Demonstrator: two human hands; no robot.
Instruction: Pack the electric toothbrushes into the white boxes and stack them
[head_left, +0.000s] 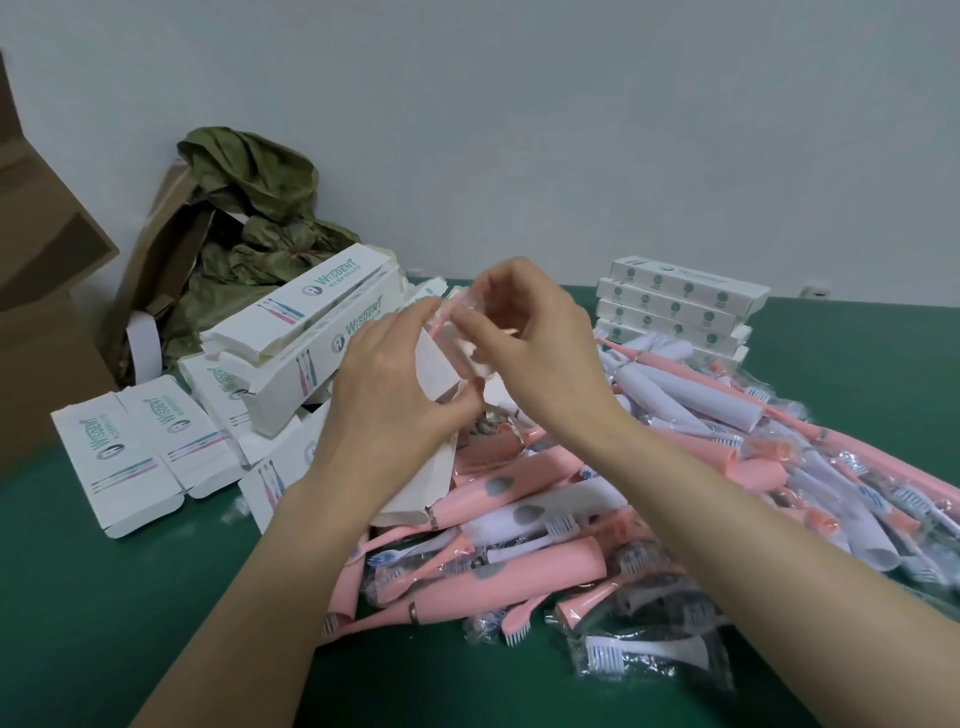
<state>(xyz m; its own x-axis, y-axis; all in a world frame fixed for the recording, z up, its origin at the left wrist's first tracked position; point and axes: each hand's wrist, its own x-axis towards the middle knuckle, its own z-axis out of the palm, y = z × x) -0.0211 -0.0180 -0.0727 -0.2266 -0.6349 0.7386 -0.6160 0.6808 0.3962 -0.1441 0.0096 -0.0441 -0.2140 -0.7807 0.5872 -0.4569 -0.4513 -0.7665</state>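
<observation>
My left hand (384, 400) gripping an open white box (431, 374), my right hand (530, 338) pinching a plastic-wrapped pink toothbrush (467, 348) at its mouth, box interior hidden.

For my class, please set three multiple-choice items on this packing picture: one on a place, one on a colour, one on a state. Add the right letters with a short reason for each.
1. Where is the neat stack of closed boxes?
A. Behind the pile of toothbrushes, on the right
B. In the person's lap
C. On the floor

2. What colour is the table?
A. Red
B. Green
C. Yellow

3. What is the left hand doing?
A. Lying flat, palm down
B. Gripping a white box
C. Hanging idle

Answers:
1 A, since the stack stands at the far right, beyond the pile.
2 B, since the bare surface is green.
3 B, since its fingers curl round the box while the right hand pinches a wrapped toothbrush at its open end.
</observation>
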